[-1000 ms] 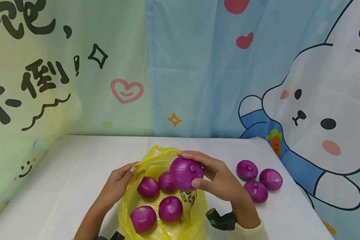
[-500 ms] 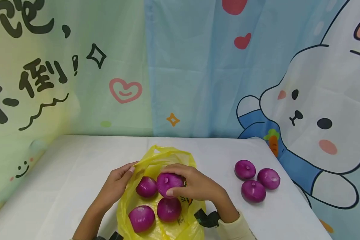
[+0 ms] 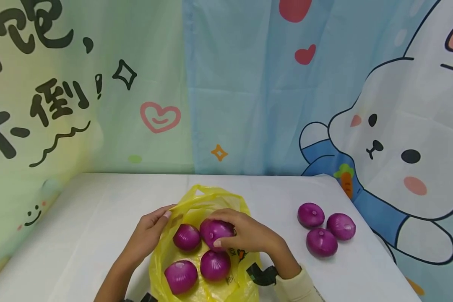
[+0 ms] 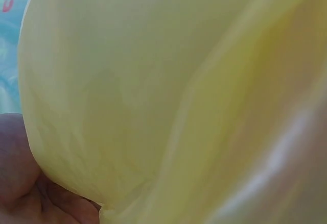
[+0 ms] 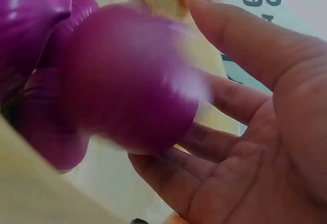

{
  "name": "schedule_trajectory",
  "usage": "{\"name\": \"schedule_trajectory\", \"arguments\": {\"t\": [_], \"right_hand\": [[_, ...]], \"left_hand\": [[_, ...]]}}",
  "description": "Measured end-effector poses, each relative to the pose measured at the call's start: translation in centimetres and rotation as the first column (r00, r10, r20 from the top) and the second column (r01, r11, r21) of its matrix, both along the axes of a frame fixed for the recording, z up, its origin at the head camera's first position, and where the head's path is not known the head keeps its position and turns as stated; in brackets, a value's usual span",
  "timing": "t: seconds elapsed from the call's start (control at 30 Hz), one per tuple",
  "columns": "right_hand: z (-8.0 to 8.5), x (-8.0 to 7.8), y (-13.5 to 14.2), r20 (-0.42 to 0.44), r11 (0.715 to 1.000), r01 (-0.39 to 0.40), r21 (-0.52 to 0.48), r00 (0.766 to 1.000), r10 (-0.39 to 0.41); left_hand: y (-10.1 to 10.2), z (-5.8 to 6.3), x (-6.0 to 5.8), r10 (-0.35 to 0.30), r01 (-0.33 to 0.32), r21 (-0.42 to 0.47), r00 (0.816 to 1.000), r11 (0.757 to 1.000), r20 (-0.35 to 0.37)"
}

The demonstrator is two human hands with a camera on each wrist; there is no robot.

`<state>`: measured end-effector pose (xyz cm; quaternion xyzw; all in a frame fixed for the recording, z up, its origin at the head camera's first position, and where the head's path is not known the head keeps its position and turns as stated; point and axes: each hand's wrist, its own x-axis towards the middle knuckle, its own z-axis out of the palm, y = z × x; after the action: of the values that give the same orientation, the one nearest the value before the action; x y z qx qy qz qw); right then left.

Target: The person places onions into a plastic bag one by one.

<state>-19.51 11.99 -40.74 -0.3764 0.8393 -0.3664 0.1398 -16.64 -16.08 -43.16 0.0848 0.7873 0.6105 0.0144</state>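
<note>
A yellow plastic bag (image 3: 207, 289) lies with its mouth spread on the white table, several purple onions (image 3: 181, 277) inside. My left hand (image 3: 149, 230) pinches the bag's left rim between thumb and fingers; in the left wrist view the yellow film hides most of that hand. Over the bag's right part, my right hand (image 3: 245, 233) reaches in around another onion (image 3: 216, 233). In the right wrist view this onion (image 5: 130, 81) is blurred, the thumb stands apart from it and the fingers spread loosely along its side. More onions (image 5: 43, 122) sit close beyond it.
Three more onions (image 3: 322, 242) rest in a cluster on the white table (image 3: 90, 218), right of the bag. Behind the table hangs a printed cloth (image 3: 226, 84) with a cartoon rabbit.
My right hand has carried the onion down and left into the bag, and its fingers have loosened as the onion tipped. My left hand has kept its pinch on the rim.
</note>
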Motion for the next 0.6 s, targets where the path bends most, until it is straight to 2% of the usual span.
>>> {"name": "schedule_trajectory", "arguments": {"t": [0.27,0.5,0.6], "right_hand": [[-0.2,-0.2,0.3,-0.009,0.999,-0.039,0.034,0.999,0.04],[0.2,-0.2,1.0,-0.036,0.999,-0.039,-0.023,0.999,0.038],[0.4,-0.2,1.5,-0.019,0.998,-0.044,-0.041,0.999,0.044]], "left_hand": [[0.2,0.3,0.2,0.0,0.0,0.01,1.0,1.0,0.008],[0.2,0.3,0.1,-0.009,0.009,0.025,1.0,1.0,0.005],[0.1,0.3,0.1,-0.008,0.008,0.022,1.0,1.0,0.006]]}}
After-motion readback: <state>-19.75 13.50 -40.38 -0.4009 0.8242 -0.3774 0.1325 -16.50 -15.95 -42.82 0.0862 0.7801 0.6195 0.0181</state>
